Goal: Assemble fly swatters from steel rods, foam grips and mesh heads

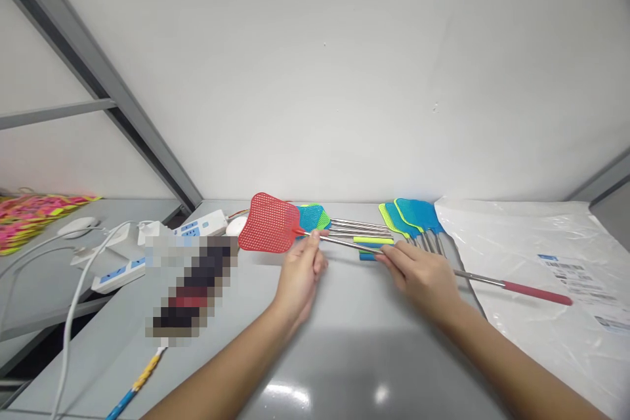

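A red fly swatter (270, 226) with a perforated head and a long metal rod is held above the table. My left hand (301, 275) pinches the rod just below the red head. Farther along, my right hand (418, 269) is closed around the metal rod, whose red grip sticks out past it to the right. Behind my hands lie blue and green fly swatters (314, 215) with metal rods and yellow, green and blue grips (373, 241). More blue and yellow-green swatters (418, 215) lie beyond my right hand, their rods partly hidden by it.
A white plastic bag (536, 295) with a printed label covers the table's right side. At left are power strips (121, 274), white cables, a blurred-out object (194, 292) with a blue and yellow cord, and a pink and yellow pile (39, 216). A white wall (335, 79) stands behind.
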A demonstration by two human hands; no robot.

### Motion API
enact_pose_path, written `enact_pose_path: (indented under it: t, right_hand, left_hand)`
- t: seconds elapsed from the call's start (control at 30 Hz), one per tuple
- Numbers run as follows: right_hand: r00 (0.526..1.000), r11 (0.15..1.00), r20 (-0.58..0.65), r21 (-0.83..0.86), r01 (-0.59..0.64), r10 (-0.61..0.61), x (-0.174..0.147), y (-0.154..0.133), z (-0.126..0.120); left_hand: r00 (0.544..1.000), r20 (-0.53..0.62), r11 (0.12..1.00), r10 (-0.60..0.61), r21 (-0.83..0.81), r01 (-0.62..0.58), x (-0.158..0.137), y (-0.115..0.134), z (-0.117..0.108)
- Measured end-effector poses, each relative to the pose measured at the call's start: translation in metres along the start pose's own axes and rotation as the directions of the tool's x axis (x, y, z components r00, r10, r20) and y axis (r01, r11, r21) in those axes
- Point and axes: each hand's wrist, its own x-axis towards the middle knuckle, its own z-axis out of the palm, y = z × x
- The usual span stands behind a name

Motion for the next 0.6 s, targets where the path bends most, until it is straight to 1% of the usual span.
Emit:
enact_pose_path:
  t: [0.07,0.13,0.2,0.27,0.33,0.4,0.5,0.6]
  right_hand:
    - [1.000,1.000,0.008,0.021,-0.003,0.002,0.001,-0.003,0.000]
    - [1.000,0.999,0.020,0.037,-0.002,0.001,0.002,-0.003,-0.001]
    - [1.000,0.999,0.020,0.046,0.000,-0.001,0.002,-0.001,-0.003]
    - [1.000,0.999,0.017,0.049,-0.004,0.004,0.001,0.002,-0.004]
    - [1.000,0.999,0.014,0.044,-0.018,0.017,0.000,0.005,-0.004]
    - [0.999,0.999,0.012,0.035,-0.034,0.034,-0.002,0.010,-0.004]
    - [0.999,0.999,0.021,0.032,-0.042,0.041,-0.002,0.015,-0.004]
    - [0.999,0.999,0.046,0.033,-0.022,0.020,-0.002,0.016,-0.005]
  left_hand:
    - [0.999,0.034,0.998,-0.020,0.056,0.018,-0.005,-0.003,0.004]
    - [0.998,0.045,0.998,-0.033,0.064,0.030,-0.007,-0.003,0.006]
    - [0.997,0.055,0.999,-0.051,-0.011,0.052,-0.007,0.001,0.005]
    - [0.997,0.050,0.987,-0.062,-0.144,0.069,-0.004,0.006,0.003]
    - [0.997,0.027,0.962,-0.068,-0.261,0.073,0.001,0.010,-0.001]
    - [0.998,-0.016,0.949,-0.062,-0.312,0.054,0.006,0.015,-0.006]
    - [0.998,-0.065,0.961,-0.007,-0.276,-0.011,0.013,0.020,-0.012]
    - [0.997,-0.056,0.975,0.044,-0.214,-0.055,0.016,0.021,-0.014]
